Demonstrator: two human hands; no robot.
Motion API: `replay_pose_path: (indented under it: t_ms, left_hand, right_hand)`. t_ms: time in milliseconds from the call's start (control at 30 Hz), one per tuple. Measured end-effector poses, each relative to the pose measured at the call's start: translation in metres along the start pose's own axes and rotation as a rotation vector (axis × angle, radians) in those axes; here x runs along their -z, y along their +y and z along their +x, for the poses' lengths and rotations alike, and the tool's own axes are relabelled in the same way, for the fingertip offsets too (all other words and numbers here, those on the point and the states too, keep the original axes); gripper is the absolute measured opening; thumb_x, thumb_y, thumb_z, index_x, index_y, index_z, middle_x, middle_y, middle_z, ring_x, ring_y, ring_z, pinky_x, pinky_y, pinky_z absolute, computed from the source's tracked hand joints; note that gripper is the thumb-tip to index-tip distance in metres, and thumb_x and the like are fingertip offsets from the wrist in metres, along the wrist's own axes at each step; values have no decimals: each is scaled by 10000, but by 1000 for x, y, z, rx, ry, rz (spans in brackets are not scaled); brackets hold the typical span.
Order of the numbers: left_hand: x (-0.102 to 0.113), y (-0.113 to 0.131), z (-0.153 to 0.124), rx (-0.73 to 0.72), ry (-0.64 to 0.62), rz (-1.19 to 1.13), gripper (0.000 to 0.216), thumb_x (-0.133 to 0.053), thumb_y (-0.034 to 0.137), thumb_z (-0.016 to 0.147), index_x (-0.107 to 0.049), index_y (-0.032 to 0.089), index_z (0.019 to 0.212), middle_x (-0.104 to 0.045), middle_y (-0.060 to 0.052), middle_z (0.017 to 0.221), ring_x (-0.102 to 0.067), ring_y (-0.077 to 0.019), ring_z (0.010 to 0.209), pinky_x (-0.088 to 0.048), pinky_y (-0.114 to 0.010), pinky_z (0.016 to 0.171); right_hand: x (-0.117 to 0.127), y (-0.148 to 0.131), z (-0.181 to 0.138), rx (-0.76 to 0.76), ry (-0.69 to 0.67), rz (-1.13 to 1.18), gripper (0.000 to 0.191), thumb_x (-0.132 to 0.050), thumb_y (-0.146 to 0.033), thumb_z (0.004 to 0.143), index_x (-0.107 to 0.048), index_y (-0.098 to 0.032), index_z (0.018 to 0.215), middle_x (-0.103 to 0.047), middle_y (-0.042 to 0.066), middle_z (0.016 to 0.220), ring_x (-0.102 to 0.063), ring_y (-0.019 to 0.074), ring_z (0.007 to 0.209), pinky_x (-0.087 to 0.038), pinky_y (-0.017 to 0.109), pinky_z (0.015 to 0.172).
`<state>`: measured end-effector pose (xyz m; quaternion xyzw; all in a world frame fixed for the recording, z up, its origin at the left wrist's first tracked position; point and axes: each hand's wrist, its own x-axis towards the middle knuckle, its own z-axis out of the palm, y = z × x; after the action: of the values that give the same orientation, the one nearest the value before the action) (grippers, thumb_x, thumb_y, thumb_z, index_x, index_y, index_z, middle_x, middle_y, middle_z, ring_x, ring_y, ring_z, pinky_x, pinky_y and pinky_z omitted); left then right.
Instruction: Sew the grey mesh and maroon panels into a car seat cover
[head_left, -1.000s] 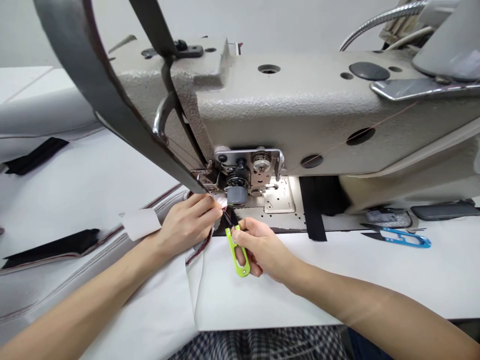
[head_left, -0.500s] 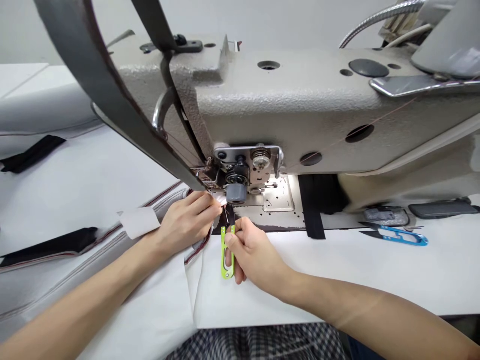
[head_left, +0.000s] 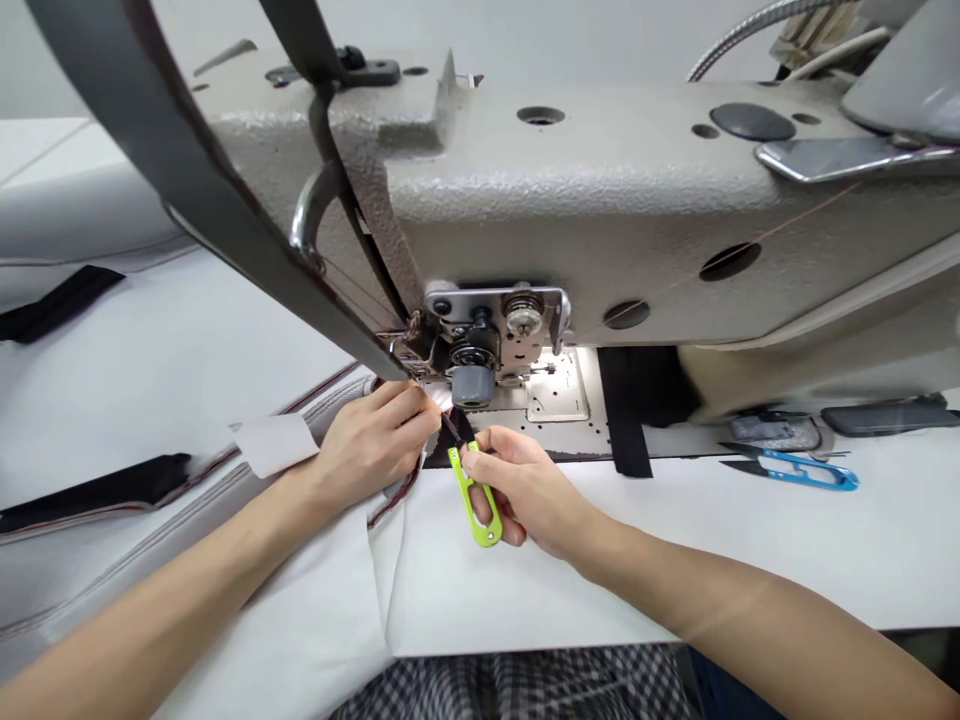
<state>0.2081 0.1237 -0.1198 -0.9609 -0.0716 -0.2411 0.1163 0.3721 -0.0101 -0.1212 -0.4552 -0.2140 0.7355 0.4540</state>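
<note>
My right hand (head_left: 525, 485) is closed around lime-green thread snips (head_left: 480, 505), with their dark blades slanting up toward the needle area of the sewing machine (head_left: 480, 190). Close to the blade tips, my left hand (head_left: 379, 430) has its fingers pinched together on the end of a grey fabric piece (head_left: 300, 440) with dark red piped edges. Glare from the machine's lamp and the fingers themselves hide exactly what lies in the pinch. A white paper tag (head_left: 276, 445) sticks out beside my left wrist.
Blue thread snips (head_left: 814, 472) lie on the white tabletop (head_left: 675, 560) at the right, near a dark grey narrow object (head_left: 885, 415). A black strip (head_left: 630, 420) hangs over the machine bed. A curved dark metal guide (head_left: 195, 190) slants down to the needle. Grey fabric with black strips spreads left.
The green snips have turned, their handle end swinging right and their blades tilting left toward my left fingertips. My right hand has shifted slightly right; my left hand has hardly moved.
</note>
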Motion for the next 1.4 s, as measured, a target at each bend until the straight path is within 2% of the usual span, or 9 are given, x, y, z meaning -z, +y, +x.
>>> replay_pose_path:
  t_ms: [600, 833, 1000, 1133, 1200, 1267, 1300, 1400]
  left_hand:
    - [0, 2, 1, -2, 16, 14, 176, -513, 23, 834, -580, 184, 811, -644, -23, 779, -526, -181, 723, -457, -277, 626]
    - [0, 2, 1, 0, 12, 18, 158, -519, 43, 836, -586, 181, 795, -634, -26, 762, -524, -174, 702, -451, -273, 618]
    - [-1, 2, 0, 7, 21, -5, 154, -544, 45, 831, -593, 184, 785, -635, -22, 778, -534, -167, 714, -446, -274, 629]
    - [-1, 2, 1, 17, 36, -16, 158, -546, 36, 825, -592, 183, 788, -638, -28, 790, -532, -177, 728, -447, -280, 629]
    - [-1, 2, 1, 8, 15, -9, 159, -549, 33, 824, -591, 182, 792, -637, -27, 785, -528, -180, 726, -447, -282, 627]
    - [-1, 2, 1, 9, 2, -6, 157, -557, 33, 825, -589, 182, 787, -636, -28, 785, -530, -180, 732, -448, -279, 624]
    - [-1, 2, 1, 16, 1, -11, 156, -564, 35, 827, -589, 183, 786, -634, -29, 788, -533, -180, 741, -448, -275, 621]
    - [-4, 1, -1, 39, 14, -44, 147, -588, 46, 829, -591, 184, 780, -617, -29, 775, -530, -174, 745, -441, -265, 603]
  right_hand:
    - [0, 3, 4, -30, 10, -4, 162, -529, -303, 913, -422, -206, 840, -559, -76, 516, -342, 48, 294, -222, 160, 298]
    - [-10, 5, -3, 10, 51, -143, 122, -464, -272, 966, -393, -208, 891, -582, -83, 581, -447, 49, 329, -337, 148, 337]
    - [-12, 8, 0, 54, 55, -124, 161, -458, -287, 975, -333, -227, 894, -599, -76, 626, -543, 88, 367, -421, 180, 357]
    - [-14, 10, 1, 52, 20, -109, 149, -450, -288, 970, -343, -223, 889, -590, -77, 610, -518, 78, 345, -372, 165, 342]
    - [-11, 8, -1, 73, 45, -125, 144, -421, -310, 979, -343, -225, 892, -589, -73, 622, -512, 80, 350, -361, 173, 346]
    - [1, 1, -5, 107, 112, -257, 136, -396, -344, 988, -362, -228, 926, -591, -64, 637, -510, 91, 377, -366, 192, 367]
    - [9, -4, -9, 125, 162, -413, 134, -417, -355, 982, -386, -226, 958, -589, -58, 630, -515, 103, 404, -371, 204, 389]
    - [36, -22, -22, 235, 459, -1149, 169, -554, -303, 919, -500, -199, 1041, -617, 16, 668, -573, 176, 566, -387, 258, 495]
